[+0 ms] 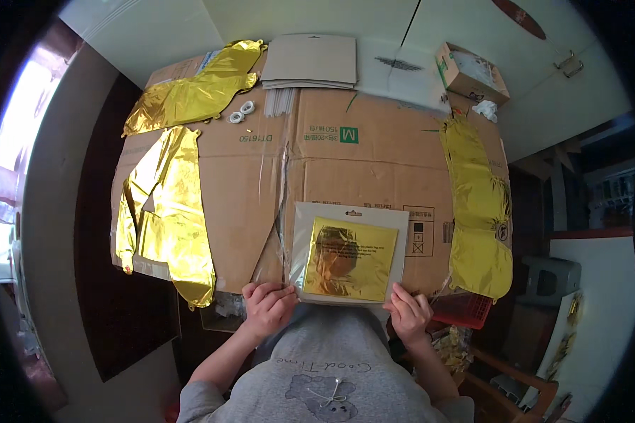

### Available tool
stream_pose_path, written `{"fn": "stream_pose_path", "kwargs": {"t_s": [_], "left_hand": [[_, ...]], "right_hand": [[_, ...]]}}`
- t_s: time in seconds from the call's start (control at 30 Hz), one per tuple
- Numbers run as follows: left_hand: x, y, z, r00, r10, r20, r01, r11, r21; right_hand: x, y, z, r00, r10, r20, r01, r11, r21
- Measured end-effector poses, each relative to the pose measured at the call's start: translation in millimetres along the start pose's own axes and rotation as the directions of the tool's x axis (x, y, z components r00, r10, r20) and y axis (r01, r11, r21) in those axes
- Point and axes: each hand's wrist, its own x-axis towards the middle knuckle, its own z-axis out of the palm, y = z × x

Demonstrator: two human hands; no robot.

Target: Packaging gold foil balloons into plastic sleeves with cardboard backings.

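Note:
A flat see-through package (300, 247) with a hang hole lies at the table's near edge, in front of my body. Inside it, against a pale backing card, is a folded gold foil balloon (351, 261) with small dark print. My left hand (268, 308) has its fingers curled on the package's lower left corner. At the lower right corner, my right hand (408, 310) pinches the edge between thumb and fingers. Flat gold foil balloons lie to the far left (190, 99), near left (173, 211) and right (476, 211).
Flattened cardboard (236, 176) covers the table. Toward the back are a stack of grey cards (309, 62), thin white straws (280, 102), white tape rolls (242, 111), an open carton (473, 72) and crumpled tissue (485, 110). A red basket (466, 310) sits below the right edge.

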Motion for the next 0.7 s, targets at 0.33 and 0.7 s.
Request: {"fn": "stream_pose_path", "kwargs": {"t_s": [0.33, 0.7], "left_hand": [[3.2, 7.0, 1.7, 0.995, -0.101, -0.003, 0.101, 0.995, -0.029], [10.5, 17.4, 11.5, 0.963, -0.268, -0.018, 0.268, 0.963, 0.012]], "right_hand": [[-9.6, 0.1, 16.7, 0.991, 0.008, -0.131, -0.013, 0.999, -0.039], [1.9, -12.4, 12.8, 0.990, 0.099, -0.097, -0.100, 0.995, -0.006]]}}
